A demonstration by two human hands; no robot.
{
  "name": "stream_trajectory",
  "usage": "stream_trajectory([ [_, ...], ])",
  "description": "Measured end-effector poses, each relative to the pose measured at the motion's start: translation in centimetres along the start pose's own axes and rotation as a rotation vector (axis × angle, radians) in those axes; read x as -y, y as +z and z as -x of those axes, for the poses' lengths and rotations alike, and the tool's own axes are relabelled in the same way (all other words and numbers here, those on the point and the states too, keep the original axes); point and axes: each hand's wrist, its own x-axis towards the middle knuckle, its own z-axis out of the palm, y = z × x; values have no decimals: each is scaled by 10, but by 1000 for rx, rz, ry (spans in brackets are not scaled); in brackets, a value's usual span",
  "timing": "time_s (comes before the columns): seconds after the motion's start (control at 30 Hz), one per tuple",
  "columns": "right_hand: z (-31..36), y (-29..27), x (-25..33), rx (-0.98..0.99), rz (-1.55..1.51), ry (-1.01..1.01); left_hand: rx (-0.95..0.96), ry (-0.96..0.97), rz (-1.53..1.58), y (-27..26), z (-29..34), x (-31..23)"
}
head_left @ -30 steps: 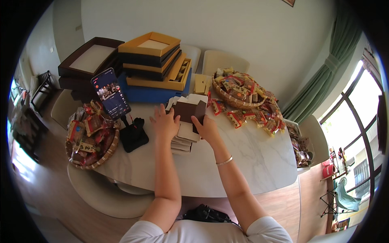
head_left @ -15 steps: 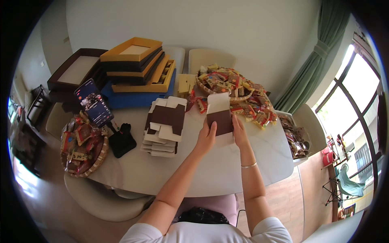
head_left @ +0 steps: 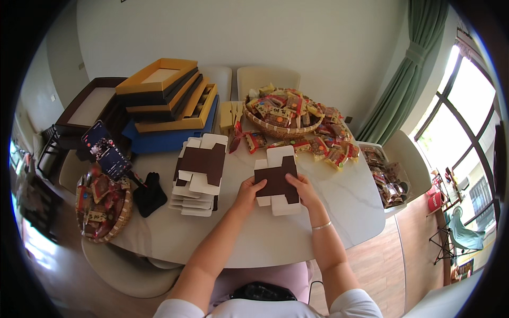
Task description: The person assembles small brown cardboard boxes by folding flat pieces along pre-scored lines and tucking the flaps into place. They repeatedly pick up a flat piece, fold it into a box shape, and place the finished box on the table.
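Note:
Both hands hold a brown carton [head_left: 273,181] with white flaps, which lies flat or nearly so over the table before me. My left hand [head_left: 247,196] grips its left edge, thumb on top. On the opposite edge, my right hand [head_left: 306,190] has its thumb pressed on the brown face; the fingers of both hands are partly hidden underneath. Just left of my hands stands a stack of similar folded cartons [head_left: 204,162], brown and white. Beyond the held carton, small wrapped snacks [head_left: 297,146] are strewn around a heaped wicker basket [head_left: 281,129].
At the far left are stacked yellow and black box trays [head_left: 159,79] on a blue box [head_left: 169,142], beside a dark brown tray [head_left: 90,108]. A phone [head_left: 106,151] on a black stand and a second snack basket [head_left: 122,212] occupy the near left. A white bin [head_left: 389,177] holds packets at right.
The carton has come down toward me and now shows white flaps on several sides instead of one raised flap. My hands moved lower with it, and the view has shifted slightly.

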Motion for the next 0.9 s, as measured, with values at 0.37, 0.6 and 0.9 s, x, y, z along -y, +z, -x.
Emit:
stream_trajectory([
  [0.37, 12, -5, 15, -118, 94, -76, 221, -111, -324, 10, 16, -3],
  [0.6, 22, 26, 12, -50, 191, -48, 27, 34, -432, 5, 12, -10],
  [0.9, 18, 32, 5, -51, 158, -72, 33, 143, -551, 0, 7, 1],
])
